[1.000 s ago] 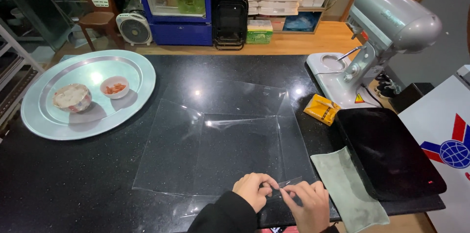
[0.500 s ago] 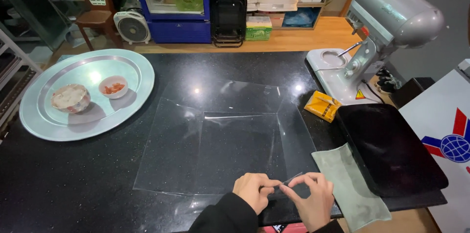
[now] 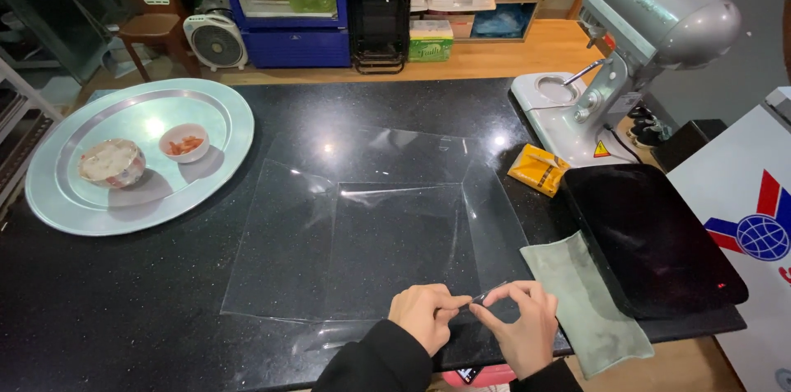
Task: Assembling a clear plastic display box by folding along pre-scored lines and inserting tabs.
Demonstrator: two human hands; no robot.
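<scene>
2 hands (image 3: 474, 326) pinch 1 clear sheet (image 3: 387, 235), 2 bowls (image 3: 183, 142)

Counter centre covered only by flat clear plastic sheets (image 3: 371, 227); passage above unobstructed. Left side blocked by round metal tray (image 3: 222, 153) with two bowls. Right side crowded by stand mixer (image 3: 643, 37), yellow packet (image 3: 537, 169), black scale (image 3: 651, 235), grey cloth (image 3: 585, 297).

**Counter layout around the plastic sheets**

Overlapping clear plastic sheets (image 3: 371, 227) lie flat in the middle of the black stone counter (image 3: 124, 309). To their left rests a round metal tray (image 3: 206, 169), with a small bowl of rice (image 3: 112, 163) and a small white bowl of red pieces (image 3: 184, 142) on it. To the right lie a grey cloth (image 3: 589, 301) and a black rectangular tray (image 3: 651, 239); behind these sit a yellow packet (image 3: 537, 169) and a silver stand mixer (image 3: 634, 46). The left hand (image 3: 424, 315) and right hand (image 3: 519, 328) meet at the sheets' near edge.
</scene>
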